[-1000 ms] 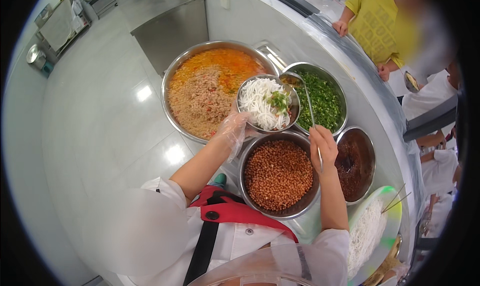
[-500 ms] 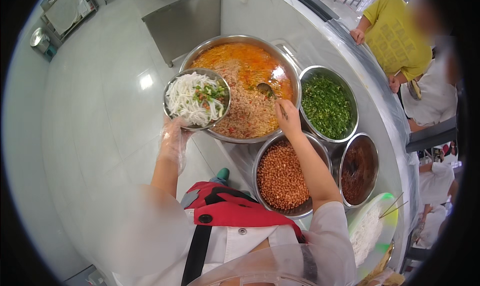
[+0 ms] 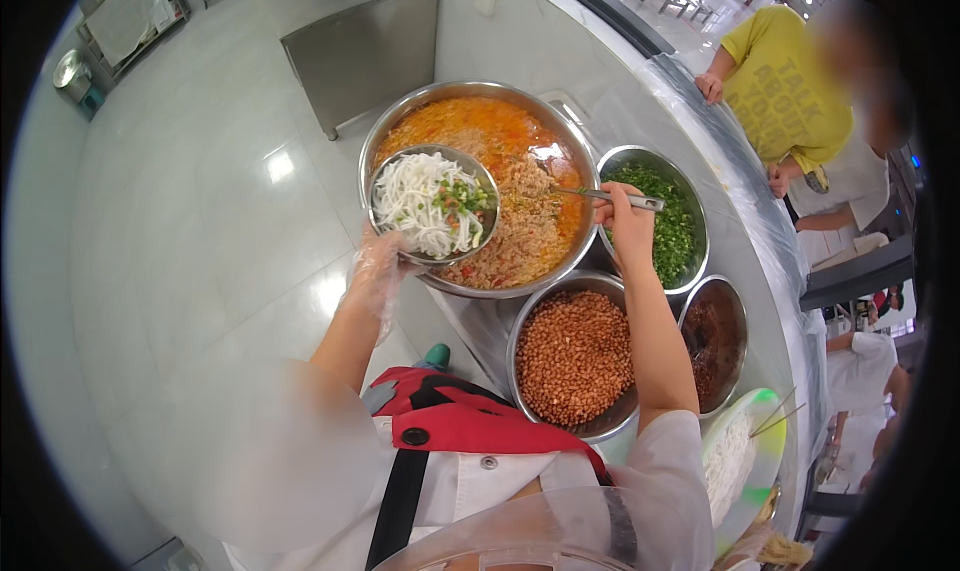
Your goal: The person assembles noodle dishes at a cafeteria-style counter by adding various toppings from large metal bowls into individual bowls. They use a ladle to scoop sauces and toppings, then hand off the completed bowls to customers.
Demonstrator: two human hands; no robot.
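The scene is brightly and evenly lit. Glare patches are seen on the pale floor (image 3: pixel 200 231). Straight edges are bent near the black fisheye rim, and the near clothing is blurred.

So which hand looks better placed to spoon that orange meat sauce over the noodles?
Probably the right hand: it grips the ladle over the big sauce pan, while the gloved left hand is occupied holding the noodle bowl.

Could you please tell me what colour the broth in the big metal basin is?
Orange-red, seen in the head view, in the big metal basin.
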